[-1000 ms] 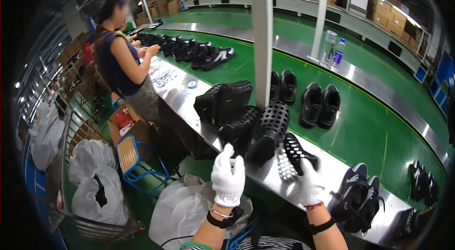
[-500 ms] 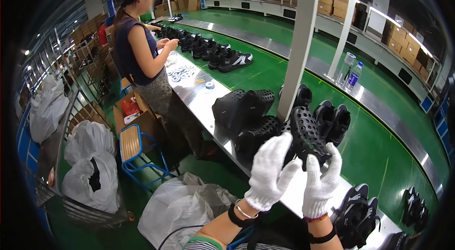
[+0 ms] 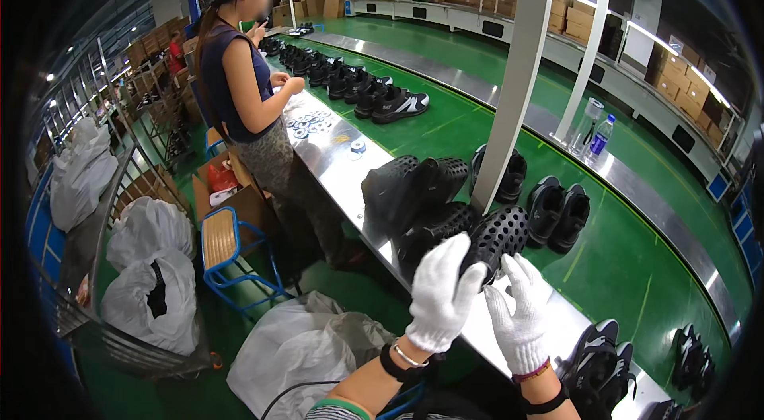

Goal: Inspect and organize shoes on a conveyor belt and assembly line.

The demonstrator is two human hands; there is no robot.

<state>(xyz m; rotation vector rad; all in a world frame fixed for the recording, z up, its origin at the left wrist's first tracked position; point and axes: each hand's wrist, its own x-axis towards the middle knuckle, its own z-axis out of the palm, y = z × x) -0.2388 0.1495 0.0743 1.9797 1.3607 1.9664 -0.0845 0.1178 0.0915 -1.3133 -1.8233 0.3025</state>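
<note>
Beyond right hand (image 3: 519, 318), perforated shoe (image 3: 501, 235) — lengthwise away, toe unclear

Matt knitted-cloth gloves (image 3: 436, 298), smooth glossy metal benchtop (image 3: 338, 171), rubbery-looking perforated shoe (image 3: 503, 232), crinkled plastic-looking bag (image 3: 293, 350)

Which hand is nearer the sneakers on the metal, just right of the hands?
Right: the right hand is just left of the sneakers; the left hand, farther left.

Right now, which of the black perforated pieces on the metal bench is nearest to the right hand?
The rightmost perforated piece, by the foot of the near white post and just beyond the right hand; the other pieces are farther left.
</note>
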